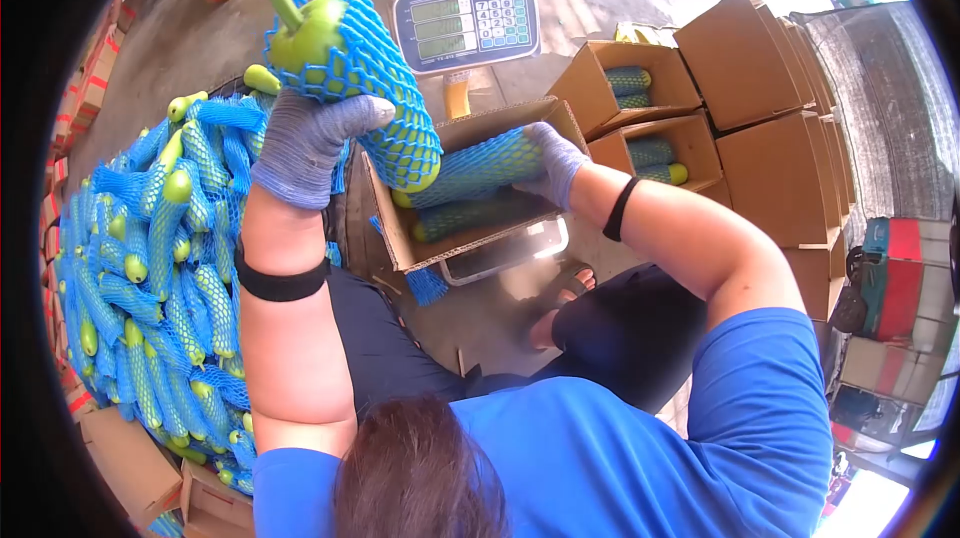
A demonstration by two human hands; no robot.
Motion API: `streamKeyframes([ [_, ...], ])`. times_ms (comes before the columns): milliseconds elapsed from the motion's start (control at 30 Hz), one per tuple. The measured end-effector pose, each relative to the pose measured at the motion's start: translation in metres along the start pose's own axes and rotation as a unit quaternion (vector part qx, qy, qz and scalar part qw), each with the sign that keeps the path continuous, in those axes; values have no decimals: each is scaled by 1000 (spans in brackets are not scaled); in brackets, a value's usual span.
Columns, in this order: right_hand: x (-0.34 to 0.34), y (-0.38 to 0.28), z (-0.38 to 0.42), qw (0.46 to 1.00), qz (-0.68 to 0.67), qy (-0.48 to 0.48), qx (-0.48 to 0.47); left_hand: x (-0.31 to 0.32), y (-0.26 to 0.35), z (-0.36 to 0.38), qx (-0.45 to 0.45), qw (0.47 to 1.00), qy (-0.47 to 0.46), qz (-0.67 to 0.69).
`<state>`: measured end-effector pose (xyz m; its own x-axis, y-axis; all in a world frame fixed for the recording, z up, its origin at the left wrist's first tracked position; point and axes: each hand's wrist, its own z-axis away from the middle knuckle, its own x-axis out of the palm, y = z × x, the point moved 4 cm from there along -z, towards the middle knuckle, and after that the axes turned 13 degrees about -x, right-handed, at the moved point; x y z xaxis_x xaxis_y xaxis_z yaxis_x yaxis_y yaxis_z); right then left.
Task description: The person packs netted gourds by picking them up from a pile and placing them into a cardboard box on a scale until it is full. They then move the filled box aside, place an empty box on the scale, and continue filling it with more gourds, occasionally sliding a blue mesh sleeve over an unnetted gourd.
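The left hand [305, 143] grips a netted gourd [350, 68] at upper centre, its long axis slanting down-right toward the box [400, 228]. The right hand [555, 163], nearer the box, clasps a second gourd [480, 168] lying across the box interior.

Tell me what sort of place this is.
Probably a produce packing yard or shed. A pile of green gourds in blue foam netting lies on the concrete floor, an open carton sits on a digital weighing scale, and filled cartons stand alongside.
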<state>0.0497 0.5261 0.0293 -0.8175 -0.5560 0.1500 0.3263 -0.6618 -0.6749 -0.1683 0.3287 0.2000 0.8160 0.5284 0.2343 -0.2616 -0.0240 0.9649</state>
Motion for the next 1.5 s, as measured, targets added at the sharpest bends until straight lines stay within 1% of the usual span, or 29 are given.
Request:
streamKeyframes([
  [33,-2,-1,-2,997,39,12,62,3,-1,-1,9,1000,-9,8],
  [67,-8,-5,-10,997,36,18,61,2,-4,-3,8,1000,-15,10],
  [133,-27,2,-19,974,130,42,183,8,-14,-7,-11,997,-68,-30],
  [167,-24,-2,-13,974,127,49,179,9,-18,-12,29,997,-65,-30],
  [200,-14,-6,0,976,110,56,181,13,-17,-13,30,997,-72,-27],
  [267,-3,-7,17,977,89,67,183,22,-21,-12,-38,991,-92,-86],
  [300,1,-8,20,982,54,83,163,19,-27,-15,-38,988,-80,-123],
  [367,-10,1,11,985,20,98,139,24,-25,-10,-21,992,-73,-105],
  [400,-33,18,-14,985,136,-4,108,27,-23,-7,-6,994,-60,-88],
  [433,-44,27,-31,960,249,-106,75,28,-21,-4,2,997,-53,-58],
  [467,-47,27,-36,960,250,-105,76,27,-20,-4,2,997,-53,-56],
  [533,-48,26,-46,884,405,-221,79,27,-18,-2,-2,994,-65,-91],
  [633,-50,27,-51,702,599,-378,75,35,-14,-1,-31,988,-103,-109],
  [667,-30,15,-36,703,598,-377,72,36,-14,-2,-30,988,-104,-112],
  [733,20,-34,17,602,775,-157,107,37,-18,-3,23,981,-83,-171],
  [767,26,-39,28,602,775,-159,107,34,-22,-4,24,973,-58,-222],
  [833,43,-53,39,403,893,-139,-142,33,-22,-3,-4,981,-70,-179],
  [867,44,-51,37,404,893,-141,-141,33,-20,-2,-28,986,-85,-138],
  [900,47,-50,36,346,906,-133,-203,34,-17,-1,-40,992,-88,-81],
  [933,49,-50,34,285,913,-124,-264,34,-17,-1,-41,992,-88,-80],
  [1000,36,-33,10,275,911,-149,-268,31,-14,-6,-22,995,-62,-80],
  [1067,45,-25,3,166,931,-133,-297,28,-15,-7,-14,996,-46,-78],
  [1133,49,-27,-1,163,927,-137,-309,27,-16,-7,-17,996,-50,-68],
  [1200,60,-36,10,223,926,-201,-229,26,-15,-7,-6,996,-50,-75],
  [1233,67,-41,20,222,925,-204,-229,25,-14,-7,4,996,-49,-81],
  [1300,66,-48,37,366,899,-222,-89,22,-16,-8,-7,996,-56,-73],
  [1333,59,-46,32,366,899,-222,-89,22,-17,-9,-15,995,-66,-68],
  [1400,38,-32,12,458,853,-224,-113,21,-17,-10,-21,996,-60,-66],
  [1500,15,-3,-21,450,844,-262,-130,26,-17,-13,-11,996,-52,-74],
])
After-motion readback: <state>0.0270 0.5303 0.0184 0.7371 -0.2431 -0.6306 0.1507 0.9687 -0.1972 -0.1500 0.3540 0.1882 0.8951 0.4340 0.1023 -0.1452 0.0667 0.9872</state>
